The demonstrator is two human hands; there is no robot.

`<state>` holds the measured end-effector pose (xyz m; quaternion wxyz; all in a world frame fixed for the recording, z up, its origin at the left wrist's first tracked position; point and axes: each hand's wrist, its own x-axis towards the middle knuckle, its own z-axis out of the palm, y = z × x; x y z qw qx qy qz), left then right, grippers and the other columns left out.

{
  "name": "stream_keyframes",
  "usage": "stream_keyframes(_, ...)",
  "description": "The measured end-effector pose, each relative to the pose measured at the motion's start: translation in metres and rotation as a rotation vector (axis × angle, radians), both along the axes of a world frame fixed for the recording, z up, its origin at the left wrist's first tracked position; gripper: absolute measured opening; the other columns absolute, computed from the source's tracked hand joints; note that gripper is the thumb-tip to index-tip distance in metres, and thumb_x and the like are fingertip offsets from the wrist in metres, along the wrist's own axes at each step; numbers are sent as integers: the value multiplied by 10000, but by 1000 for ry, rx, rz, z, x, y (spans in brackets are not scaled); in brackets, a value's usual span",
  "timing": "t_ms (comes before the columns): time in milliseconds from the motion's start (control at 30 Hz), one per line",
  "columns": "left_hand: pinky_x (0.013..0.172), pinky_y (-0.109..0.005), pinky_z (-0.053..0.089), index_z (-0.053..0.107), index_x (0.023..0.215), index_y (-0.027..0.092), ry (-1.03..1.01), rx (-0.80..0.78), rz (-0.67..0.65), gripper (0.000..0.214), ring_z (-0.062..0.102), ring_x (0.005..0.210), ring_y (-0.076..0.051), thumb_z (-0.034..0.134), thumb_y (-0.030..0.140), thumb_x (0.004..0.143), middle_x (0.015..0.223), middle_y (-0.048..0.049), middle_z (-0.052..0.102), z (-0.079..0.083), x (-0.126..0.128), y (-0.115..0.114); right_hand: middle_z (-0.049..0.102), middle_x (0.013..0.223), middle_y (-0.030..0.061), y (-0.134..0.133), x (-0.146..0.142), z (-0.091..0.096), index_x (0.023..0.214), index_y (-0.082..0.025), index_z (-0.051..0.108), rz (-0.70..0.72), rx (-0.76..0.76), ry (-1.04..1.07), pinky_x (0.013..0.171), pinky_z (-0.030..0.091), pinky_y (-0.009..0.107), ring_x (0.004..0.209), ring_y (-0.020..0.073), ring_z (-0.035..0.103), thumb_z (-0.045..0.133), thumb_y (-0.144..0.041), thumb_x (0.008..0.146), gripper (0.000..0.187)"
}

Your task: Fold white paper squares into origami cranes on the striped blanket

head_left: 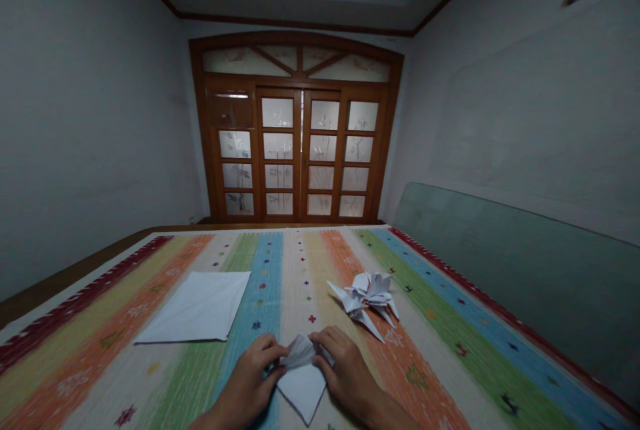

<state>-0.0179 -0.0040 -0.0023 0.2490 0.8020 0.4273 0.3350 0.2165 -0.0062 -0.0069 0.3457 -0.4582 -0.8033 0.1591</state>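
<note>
Possibly, because the fingers of the left hand [249, 379] and right hand [347, 371] pinch the folded white paper [303, 383] tightly, too strong pressure could tear it or make a wrong crease.

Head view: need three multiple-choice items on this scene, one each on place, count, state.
1. Where is the white paper square relative to the paper crane?
A) Left of it B) Right of it C) Under it
2. How many hands touch the folded paper?
A) None B) One C) Two
3. How does the white paper square lie?
A) Flat B) Crumpled C) Rolled

1: A, it lies left of the crane on the striped cover.
2: C, the left hand and right hand both grip it.
3: A, it rests flat on the cover.
</note>
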Motion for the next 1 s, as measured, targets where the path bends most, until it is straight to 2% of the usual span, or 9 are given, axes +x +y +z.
stream_keyframes(167, 830, -341, 483, 707, 1223, 246, 30, 24, -48, 384, 617, 885, -236, 565, 104, 896, 922, -61, 649, -9, -3, 2, 722, 1097, 103, 2, 2, -4, 1204, -195, 658, 16, 8, 16, 927, 507, 369, 1039, 265, 673, 568, -41, 885, 365)
stream_keyframes(300, 848, -346, 484, 654, 1307, 265, 12, 84, -100, 410, 607, 921, -241, 546, 135, 933, 948, -64, 641, -18, -7, 4, 733, 1070, 95, 3, 2, -4, 1202, -203, 664, 71, 29, 31, 899, 522, 348, 1003, 253, 692, 550, -21, 883, 384)
stream_keyframes(433, 835, -327, 475, 679, 1264, 275, -27, 76, -123, 385, 605, 917, -233, 538, 126, 938, 950, -56, 627, -13, -7, 3, 736, 1030, 87, 1, 2, -1, 1157, -203, 684, 90, 29, 42, 873, 524, 332, 970, 245, 696, 569, 7, 861, 380)
stream_keyframes(633, 803, -311, 459, 757, 1066, 228, -93, -7, -152, 309, 609, 891, -223, 523, 88, 921, 929, -63, 626, 1, -1, 2, 729, 998, 85, 1, 2, 0, 1122, -197, 701, 102, 31, 65, 859, 517, 322, 955, 234, 689, 569, 20, 864, 362)
stream_keyframes(800, 821, -328, 455, 750, 1123, 255, -154, 5, -181, 381, 618, 909, -227, 525, 56, 888, 946, -63, 654, -1, -1, 3, 718, 965, 83, 3, 3, -2, 1082, -205, 740, 132, 35, 66, 806, 517, 292, 905, 214, 689, 567, 30, 846, 375)
stream_keyframes(1000, 806, -316, 449, 749, 1073, 236, -129, -15, -135, 271, 614, 874, -220, 564, 135, 902, 912, -52, 668, 4, 0, 0, 731, 943, 84, 4, 3, -1, 1065, -191, 745, 128, 11, 135, 819, 514, 299, 902, 215, 691, 564, 25, 819, 374)
